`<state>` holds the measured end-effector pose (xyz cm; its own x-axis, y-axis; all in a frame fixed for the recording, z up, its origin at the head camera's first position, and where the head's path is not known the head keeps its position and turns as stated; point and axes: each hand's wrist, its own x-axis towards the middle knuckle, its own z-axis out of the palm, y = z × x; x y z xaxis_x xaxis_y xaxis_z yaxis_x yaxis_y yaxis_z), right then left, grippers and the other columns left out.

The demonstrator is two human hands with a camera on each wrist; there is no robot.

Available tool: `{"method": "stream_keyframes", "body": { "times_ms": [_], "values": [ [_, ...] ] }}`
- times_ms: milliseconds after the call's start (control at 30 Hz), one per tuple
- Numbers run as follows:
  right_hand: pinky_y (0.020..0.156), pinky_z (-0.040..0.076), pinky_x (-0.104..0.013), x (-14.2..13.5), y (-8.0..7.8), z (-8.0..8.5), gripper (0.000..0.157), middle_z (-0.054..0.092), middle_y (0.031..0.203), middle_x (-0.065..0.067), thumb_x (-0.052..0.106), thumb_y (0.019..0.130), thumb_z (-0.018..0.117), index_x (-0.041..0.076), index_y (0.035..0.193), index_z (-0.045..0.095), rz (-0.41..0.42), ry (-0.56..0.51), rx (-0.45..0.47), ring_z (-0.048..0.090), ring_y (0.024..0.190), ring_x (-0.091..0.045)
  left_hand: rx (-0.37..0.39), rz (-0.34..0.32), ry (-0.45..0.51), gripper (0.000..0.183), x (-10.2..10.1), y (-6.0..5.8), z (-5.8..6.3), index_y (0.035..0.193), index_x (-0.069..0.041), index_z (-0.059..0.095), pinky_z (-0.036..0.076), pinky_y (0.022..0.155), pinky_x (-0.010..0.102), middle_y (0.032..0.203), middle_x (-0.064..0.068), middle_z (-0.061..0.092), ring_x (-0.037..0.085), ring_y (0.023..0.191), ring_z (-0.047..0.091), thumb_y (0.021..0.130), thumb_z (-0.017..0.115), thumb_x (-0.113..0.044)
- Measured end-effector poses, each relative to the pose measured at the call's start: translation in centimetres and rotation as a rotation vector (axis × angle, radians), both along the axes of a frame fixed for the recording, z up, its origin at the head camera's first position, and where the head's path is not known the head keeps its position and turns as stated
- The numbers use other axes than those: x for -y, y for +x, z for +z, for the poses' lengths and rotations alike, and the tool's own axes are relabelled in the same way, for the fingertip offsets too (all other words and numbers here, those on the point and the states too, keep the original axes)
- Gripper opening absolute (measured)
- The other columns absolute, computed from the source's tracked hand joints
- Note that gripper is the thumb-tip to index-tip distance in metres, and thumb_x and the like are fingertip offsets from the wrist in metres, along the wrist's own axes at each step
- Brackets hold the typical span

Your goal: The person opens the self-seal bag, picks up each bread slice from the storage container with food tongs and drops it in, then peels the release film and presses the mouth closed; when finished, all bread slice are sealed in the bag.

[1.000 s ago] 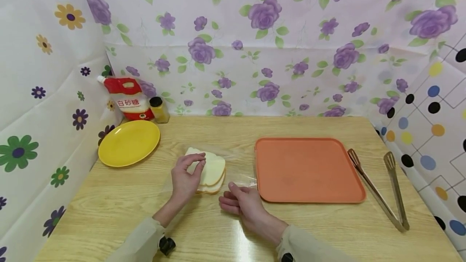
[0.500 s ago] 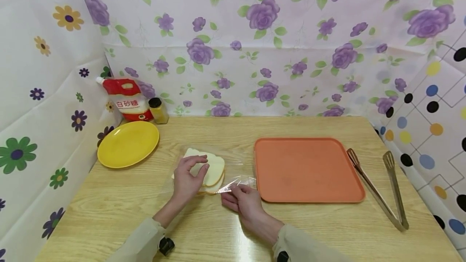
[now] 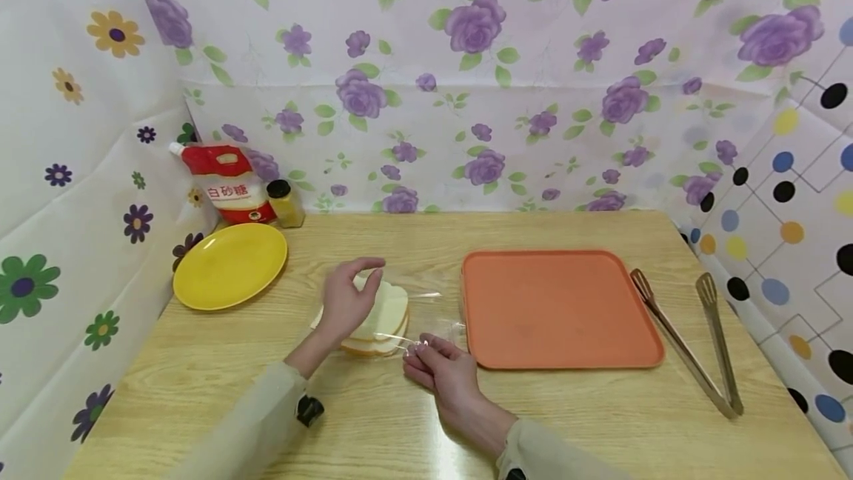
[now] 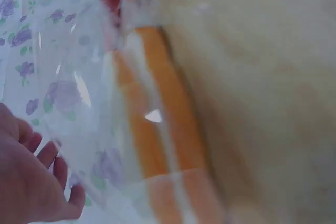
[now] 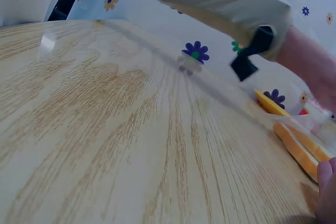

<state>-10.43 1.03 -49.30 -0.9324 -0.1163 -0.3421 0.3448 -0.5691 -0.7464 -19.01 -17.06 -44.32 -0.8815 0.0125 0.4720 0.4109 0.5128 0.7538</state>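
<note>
A stack of white bread slices with brown crusts lies on the table with clear plastic film around it. My right hand pinches the film's near edge between thumb and fingers, just right of the bread. Over the left part of the stack hovers my left hand, thumb and forefinger spread in a loose arc. In the left wrist view, film stands up in front of the crusts, close to the left hand's bent fingers. The left hand hides part of the bread in the head view.
An orange tray lies right of the film, with metal tongs beyond it. A yellow plate is at the left. Behind it stand a red-and-white sugar pouch and a black-capped jar against the curtain.
My right fingers have closed on the film and drawn its near edge up by the bread. My left hand has risen slightly away from me over the slices.
</note>
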Motion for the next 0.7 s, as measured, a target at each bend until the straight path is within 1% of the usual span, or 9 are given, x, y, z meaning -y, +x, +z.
{"method": "stream_keyframes", "body": {
  "times_ms": [67,133,233,333,433,500,567,633,700],
  "values": [
    [0.083,0.058,-0.038,0.0,0.1,0.0,0.045,0.071,0.093,-0.015,-0.007,0.094,0.062,-0.018,0.133,0.044,-0.003,-0.006,0.003,0.072,0.086,-0.021,0.064,-0.075,-0.052,0.016,-0.3,-1.7,0.6,0.107,0.001,0.073,0.049,0.093,0.053,0.105,0.014,0.073,0.035,0.104,0.066,0.094,0.066,-0.001],
    [0.083,0.058,-0.038,-0.1,0.2,0.0,0.046,0.071,0.094,-0.015,-0.007,0.094,0.063,-0.018,0.134,0.044,-0.004,-0.008,0.005,0.072,0.086,-0.021,0.152,-0.16,-0.102,0.017,-0.8,-3.5,1.2,0.109,0.001,0.073,0.052,0.091,0.051,0.106,0.014,0.073,0.033,0.103,0.067,0.095,0.064,-0.002],
    [0.083,0.058,-0.038,0.0,0.3,0.0,0.047,0.071,0.094,-0.015,-0.007,0.094,0.063,-0.017,0.135,0.043,0.004,-0.009,0.009,0.072,0.086,-0.021,0.278,-0.319,-0.201,0.02,-1.3,-5.8,1.9,0.113,0.003,0.071,0.054,0.088,0.046,0.108,0.015,0.073,0.031,0.103,0.067,0.096,0.062,-0.002],
    [0.083,0.058,-0.038,0.1,0.5,0.0,0.048,0.071,0.094,-0.015,-0.007,0.093,0.064,-0.017,0.135,0.043,0.015,-0.01,0.011,0.072,0.086,-0.021,0.407,-0.495,-0.271,0.024,-1.8,-7.3,2.5,0.118,0.006,0.068,0.054,0.089,0.038,0.111,0.017,0.071,0.03,0.106,0.067,0.096,0.062,-0.001],
    [0.083,0.058,-0.038,0.1,0.4,0.0,0.048,0.07,0.094,-0.015,-0.007,0.093,0.064,-0.017,0.135,0.043,0.018,-0.015,0.01,0.072,0.085,-0.022,0.5,-0.634,-0.323,0.027,-2.4,-8.0,2.9,0.12,0.01,0.066,0.054,0.091,0.035,0.113,0.019,0.07,0.03,0.108,0.067,0.095,0.063,0.002],
    [0.082,0.058,-0.038,0.0,0.4,-0.1,0.048,0.07,0.093,-0.015,-0.007,0.093,0.064,-0.017,0.135,0.043,0.015,-0.015,0.005,0.072,0.084,-0.022,0.516,-0.681,-0.365,0.025,-2.8,-8.3,3.0,0.118,0.01,0.067,0.054,0.089,0.032,0.111,0.018,0.072,0.029,0.105,0.068,0.094,0.064,0.003],
    [0.081,0.058,-0.038,-0.1,0.3,-0.1,0.047,0.07,0.092,-0.015,-0.007,0.094,0.063,-0.017,0.135,0.044,0.009,-0.013,0.0,0.072,0.084,-0.021,0.509,-0.697,-0.405,0.022,-3.3,-8.6,2.9,0.114,0.009,0.07,0.055,0.086,0.03,0.105,0.014,0.073,0.024,0.099,0.07,0.094,0.066,0.002],
    [0.081,0.058,-0.038,-0.2,0.3,-0.1,0.046,0.071,0.092,-0.015,-0.007,0.094,0.063,-0.017,0.134,0.044,0.005,-0.01,-0.004,0.072,0.083,-0.021,0.489,-0.688,-0.441,0.017,-3.8,-8.8,2.6,0.107,0.005,0.074,0.055,0.08,0.027,0.097,0.008,0.075,0.019,0.089,0.071,0.093,0.069,-0.001],
    [0.081,0.058,-0.038,-0.3,0.3,-0.1,0.044,0.071,0.092,-0.015,-0.007,0.094,0.062,-0.017,0.133,0.046,0.003,-0.007,-0.009,0.072,0.083,-0.021,0.489,-0.671,-0.445,0.012,-4.2,-9.0,2.4,0.101,0.003,0.077,0.055,0.075,0.026,0.089,0.004,0.075,0.016,0.081,0.07,0.092,0.071,-0.003]
  ]
}}
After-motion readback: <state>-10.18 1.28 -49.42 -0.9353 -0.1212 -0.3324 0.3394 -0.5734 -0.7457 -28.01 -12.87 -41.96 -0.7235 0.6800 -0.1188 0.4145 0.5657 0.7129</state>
